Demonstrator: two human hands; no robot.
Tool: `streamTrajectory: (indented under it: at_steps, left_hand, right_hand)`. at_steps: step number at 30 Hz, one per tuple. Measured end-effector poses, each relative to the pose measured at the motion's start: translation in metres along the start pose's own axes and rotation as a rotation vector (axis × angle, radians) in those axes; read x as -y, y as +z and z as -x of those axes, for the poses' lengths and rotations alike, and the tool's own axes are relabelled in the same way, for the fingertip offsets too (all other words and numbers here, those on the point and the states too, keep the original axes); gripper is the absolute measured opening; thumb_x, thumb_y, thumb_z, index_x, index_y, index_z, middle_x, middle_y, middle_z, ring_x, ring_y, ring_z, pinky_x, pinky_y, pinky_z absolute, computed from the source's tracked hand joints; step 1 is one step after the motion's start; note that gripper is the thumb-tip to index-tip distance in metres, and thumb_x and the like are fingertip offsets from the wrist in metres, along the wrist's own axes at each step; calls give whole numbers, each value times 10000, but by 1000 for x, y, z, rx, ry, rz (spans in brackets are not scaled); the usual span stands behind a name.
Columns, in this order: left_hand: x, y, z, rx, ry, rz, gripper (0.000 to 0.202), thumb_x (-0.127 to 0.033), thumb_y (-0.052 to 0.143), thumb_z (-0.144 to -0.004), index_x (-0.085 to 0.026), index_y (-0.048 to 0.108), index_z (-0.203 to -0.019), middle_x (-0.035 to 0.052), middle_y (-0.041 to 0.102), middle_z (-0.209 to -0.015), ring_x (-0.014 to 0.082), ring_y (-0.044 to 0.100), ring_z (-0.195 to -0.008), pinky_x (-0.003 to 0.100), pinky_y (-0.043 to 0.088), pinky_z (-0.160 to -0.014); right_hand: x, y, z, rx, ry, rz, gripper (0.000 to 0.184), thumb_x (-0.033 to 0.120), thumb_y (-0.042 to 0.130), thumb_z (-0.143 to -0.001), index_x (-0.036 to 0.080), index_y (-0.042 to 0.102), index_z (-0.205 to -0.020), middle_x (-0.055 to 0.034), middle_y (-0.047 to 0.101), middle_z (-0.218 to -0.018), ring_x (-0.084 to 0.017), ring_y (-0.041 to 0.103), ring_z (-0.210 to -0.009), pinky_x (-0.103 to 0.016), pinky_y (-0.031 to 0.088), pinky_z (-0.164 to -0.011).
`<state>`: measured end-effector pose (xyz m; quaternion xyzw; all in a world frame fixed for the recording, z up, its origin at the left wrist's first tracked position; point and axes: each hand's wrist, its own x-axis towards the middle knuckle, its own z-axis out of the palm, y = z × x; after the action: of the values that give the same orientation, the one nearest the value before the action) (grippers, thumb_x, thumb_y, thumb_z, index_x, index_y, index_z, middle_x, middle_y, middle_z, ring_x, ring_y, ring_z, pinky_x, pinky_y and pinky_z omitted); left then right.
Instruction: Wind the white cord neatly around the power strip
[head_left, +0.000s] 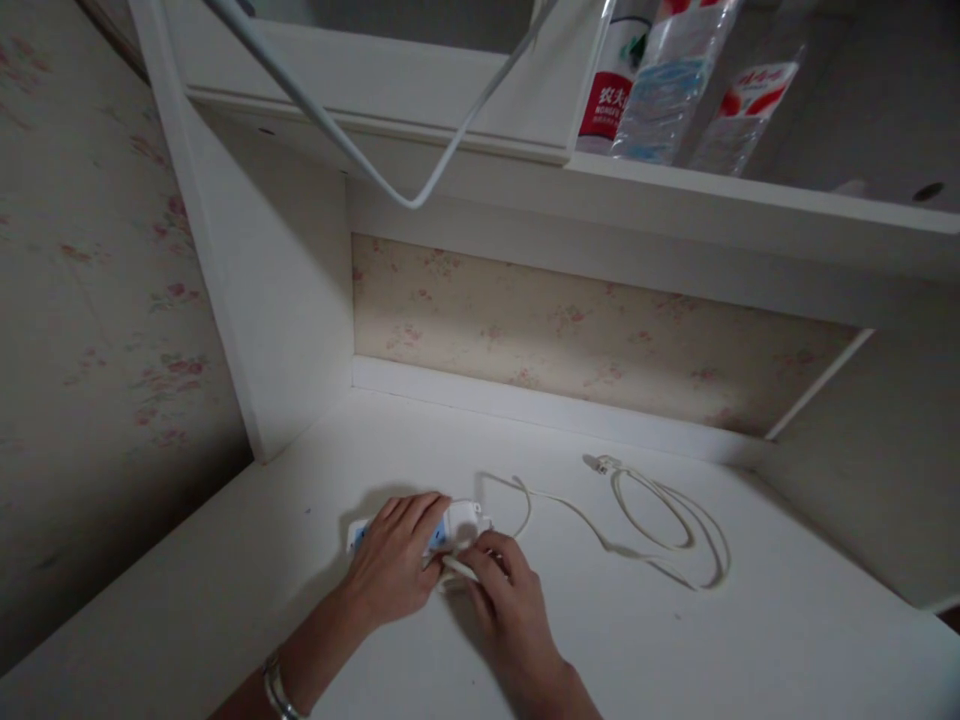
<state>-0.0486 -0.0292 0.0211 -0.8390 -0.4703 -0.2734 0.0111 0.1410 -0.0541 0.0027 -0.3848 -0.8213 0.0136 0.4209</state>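
A white power strip [358,533] with blue sockets lies on the white desk [675,640]. My left hand [395,567] rests flat on top of it, fingers stretched out and pressing it down. My right hand [504,590] is beside it, fingers pinched round a white plug or cable end [457,568] at the strip's right end. A small white adapter [469,515] sits at that end. A white cord [660,530] runs from there across the desk in loose loops, ending in a small plug [602,464].
A white shelf [750,205] above the desk holds plastic water bottles [660,90] with red labels. A white cable [360,150] hangs in a V from above. Floral wallpaper [97,300] covers the left wall and the back panel. A white upright panel [247,300] borders the desk's left.
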Motion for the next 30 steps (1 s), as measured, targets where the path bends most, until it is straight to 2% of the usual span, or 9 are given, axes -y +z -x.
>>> streamTrajectory:
  at_steps: [5,9,11,14,17,20,23,30]
  left_hand:
    - [-4,-1,2,101,45,46,581,-196,582,-743,-257,436,-1302,44,530,-1289,241,492,-1126,407,360,-1006]
    - [-9,-3,3,187,67,62,574,-276,645,-714,-266,476,-1263,37,556,-1248,250,506,-1098,408,360,-991]
    - [-11,-5,3,228,70,69,574,-349,681,-693,-273,500,-1232,36,567,-1219,258,514,-1075,406,373,-966]
    - [-13,-7,2,263,70,88,566,-440,712,-665,-262,534,-1171,35,585,-1160,258,522,-1041,397,381,-942]
    - [-12,-9,1,285,80,115,493,-462,725,-658,-247,572,-1075,26,606,-1070,248,525,-1009,379,385,-915]
    - [-10,-12,-1,319,97,141,353,-464,695,-701,-238,597,-954,11,621,-952,232,530,-976,353,394,-870]
    - [-9,-15,-2,331,120,143,305,-468,659,-737,-238,606,-929,7,630,-926,223,541,-961,353,386,-868]
    - [-14,-14,-1,357,110,107,527,-637,693,-620,-256,610,-974,8,651,-935,229,592,-922,371,393,-883]
  right_hand:
    - [1,0,-2,-53,177,-174,163,165,585,-849,243,594,-992,-69,579,-1074,-181,570,-1001,-288,499,-839]
    - [1,0,-6,-114,321,-323,44,199,599,-850,233,607,-876,-63,568,-1071,-170,565,-1008,-265,503,-799]
    - [0,-1,-8,-153,376,-353,49,220,637,-828,229,611,-869,-63,566,-1075,-171,563,-1003,-267,496,-800]
    - [-2,-2,-11,-152,378,-365,81,233,662,-810,220,615,-874,-52,586,-1021,-174,557,-988,-294,460,-863]
    - [-5,-4,-13,-98,391,-368,64,244,633,-831,213,621,-885,-45,598,-984,-175,554,-967,-303,439,-872]
    - [-7,-4,-12,-98,432,-354,68,269,613,-843,209,625,-872,-47,605,-1002,-180,547,-988,-309,422,-887]
    - [-6,-4,-12,-99,455,-361,94,297,603,-849,209,628,-871,-47,611,-1013,-182,545,-1000,-310,412,-899]
    - [-2,-4,-15,-77,467,-375,128,322,605,-842,207,646,-881,-52,621,-996,-186,554,-981,-320,429,-887]
